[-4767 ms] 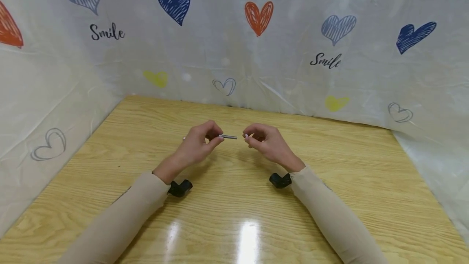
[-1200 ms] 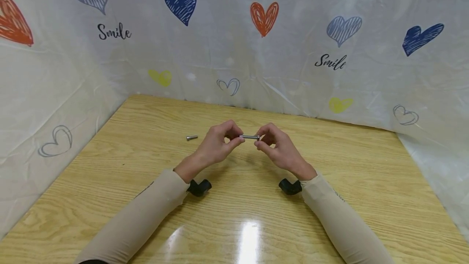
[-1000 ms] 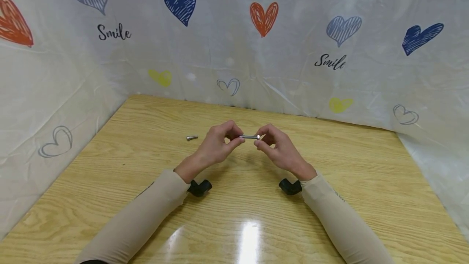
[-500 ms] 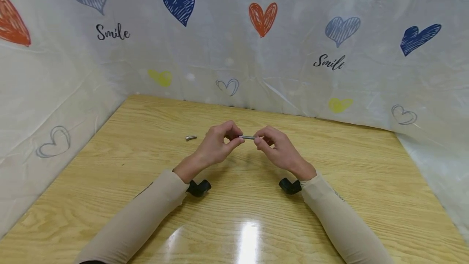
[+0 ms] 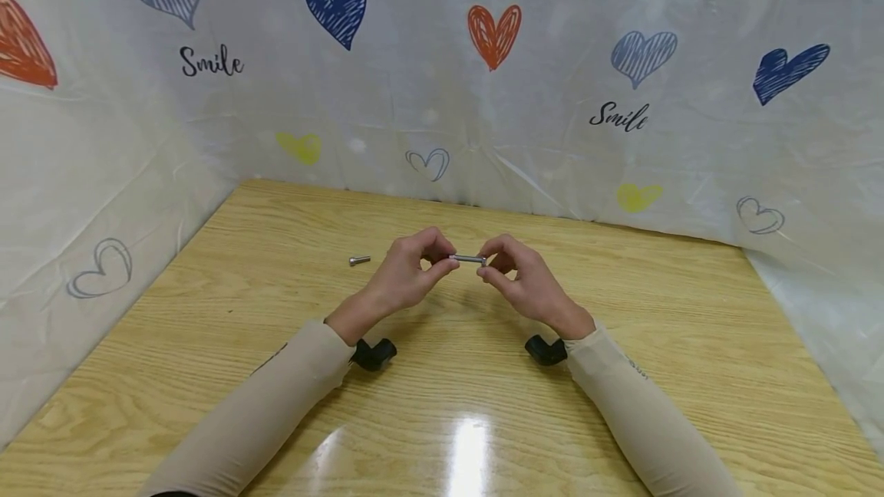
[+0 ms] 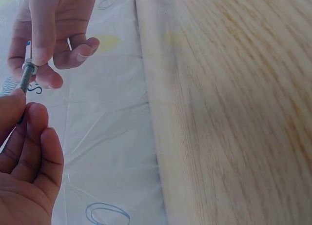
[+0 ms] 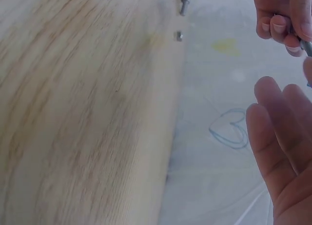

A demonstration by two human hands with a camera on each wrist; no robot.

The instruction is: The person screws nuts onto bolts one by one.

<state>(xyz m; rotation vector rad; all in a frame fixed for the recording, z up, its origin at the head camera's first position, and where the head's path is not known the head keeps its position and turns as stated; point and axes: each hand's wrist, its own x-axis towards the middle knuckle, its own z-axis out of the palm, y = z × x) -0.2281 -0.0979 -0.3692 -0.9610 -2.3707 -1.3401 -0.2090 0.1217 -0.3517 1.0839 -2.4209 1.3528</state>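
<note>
My left hand pinches a silver bolt between thumb and fingers, its shaft lying roughly level and pointing right. A nut sits at the bolt's right end, with the thumb and forefinger of my right hand about it. Close up in the left wrist view, the threaded shaft leads from my left fingertips to the nut beside my right thumb. In the right wrist view, my right hand's other fingers extend loosely, and most of the bolt is out of frame.
Another bolt lies on the wooden table, left of my hands. The right wrist view also shows a loose nut near that bolt. White cloth with printed hearts hangs behind the table.
Earlier my hands were apart, with the nut in my right fingers. They have come together, and the nut is at the bolt's end. My right fingers have shifted slightly around it.
</note>
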